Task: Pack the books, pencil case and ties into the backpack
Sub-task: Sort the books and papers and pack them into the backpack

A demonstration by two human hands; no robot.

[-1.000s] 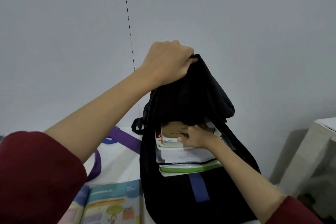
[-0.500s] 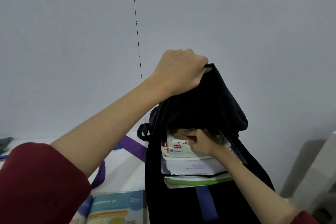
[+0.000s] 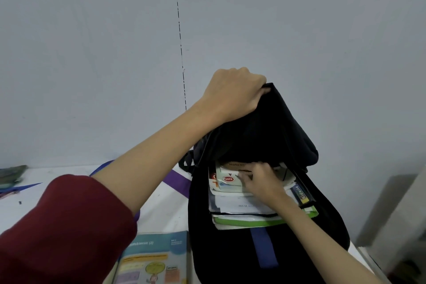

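Nearest us, an open textbook (image 3: 154, 260) is lying on the white table (image 3: 69, 191). Our right hand (image 3: 260, 180) is pressing curled fingers onto the stacked books (image 3: 244, 212) inside the black backpack (image 3: 230, 249), while our left hand (image 3: 232, 94) is clenching its raised top flap.

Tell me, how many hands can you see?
2. The left hand grips the top of the black backpack, holding it open. The right hand is inside the opening, fingers on the books.
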